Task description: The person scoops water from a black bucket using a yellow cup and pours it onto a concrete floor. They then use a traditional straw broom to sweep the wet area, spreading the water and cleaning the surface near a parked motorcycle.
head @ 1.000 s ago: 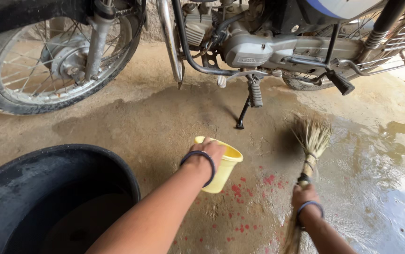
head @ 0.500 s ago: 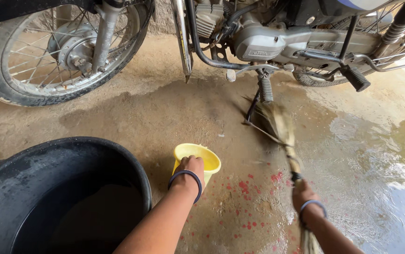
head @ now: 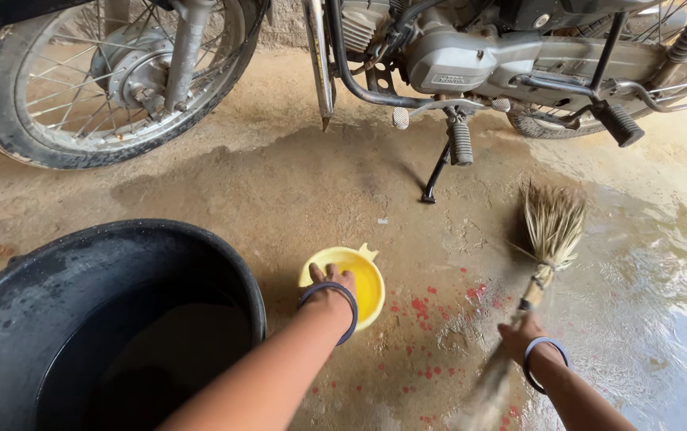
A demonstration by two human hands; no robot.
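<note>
While the left hand (head: 329,289) grips the near rim of a yellow jug (head: 353,281), fingers hooked over its edge, the jug sits low over the wet concrete floor (head: 280,191), just beside a big black tub (head: 64,287); whether it touches the ground I cannot tell. Right hand (head: 521,337) closed around the bound handle of a straw broom (head: 549,231), bristles fanned forward on the floor, near the water film at right. Red specks (head: 419,307) on the floor between both hands. Motorcycle (head: 455,56) parked beyond, side stand (head: 438,172) down, front wheel (head: 112,80) at upper left. Dark bangle on each wrist
</note>
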